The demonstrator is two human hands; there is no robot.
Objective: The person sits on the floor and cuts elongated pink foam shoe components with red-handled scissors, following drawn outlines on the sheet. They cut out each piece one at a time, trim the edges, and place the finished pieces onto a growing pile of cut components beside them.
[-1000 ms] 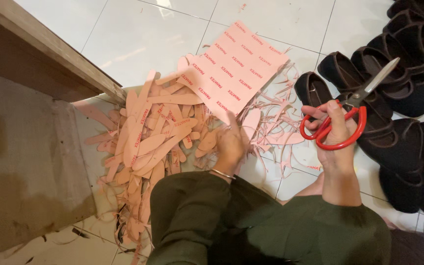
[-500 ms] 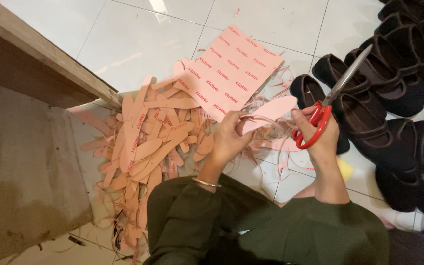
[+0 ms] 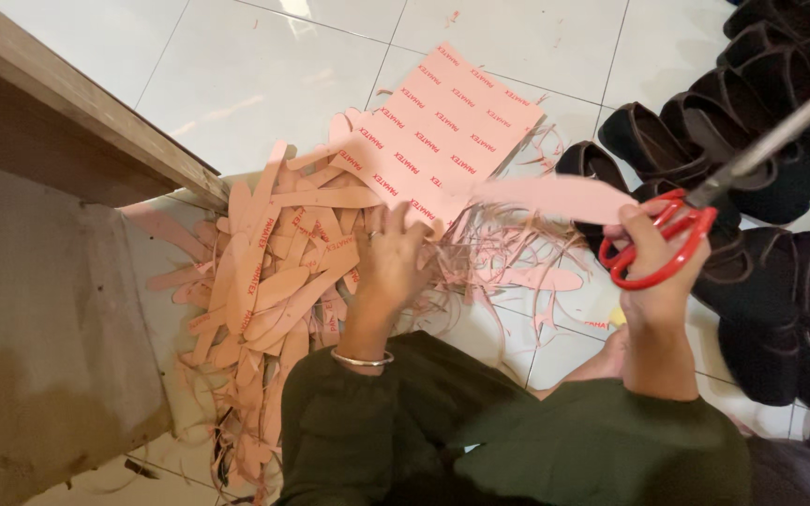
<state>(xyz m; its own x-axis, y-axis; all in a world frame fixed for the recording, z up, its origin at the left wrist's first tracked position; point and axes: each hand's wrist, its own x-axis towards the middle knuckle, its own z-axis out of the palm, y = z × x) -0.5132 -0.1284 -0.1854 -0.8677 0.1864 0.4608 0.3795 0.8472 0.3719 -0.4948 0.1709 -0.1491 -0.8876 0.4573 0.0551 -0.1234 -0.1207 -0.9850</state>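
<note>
Scissors (image 3: pixel 677 239) with red handles, now lifted higher in right hand (image 3: pixel 653 267), fingers curled tight through the loops, pink cut-out strip (image 3: pixel 555 199) pinched too. Left hand (image 3: pixel 391 258) moved down onto pink sheet (image 3: pixel 442 131), fingers spread flat. Black shoes (image 3: pixel 761 187) just beside.

Floor (image 3: pixel 264 84): white glazed tiles with dark grout lines.
- Pink printed sheets (image 3: pixel 442 126), stacked flat, just beyond the left hand (image 3: pixel 391 262).
- Heap of pink cut-out strips (image 3: pixel 264 281), outward of that hand, running back alongside the forearm.
- Thin pink trimmings (image 3: pixel 508 253), tangled, between the left hand and the right hand (image 3: pixel 653 272).
- Black shoes (image 3: pixel 780 234), in rows, beyond and outward of the right hand.
</note>
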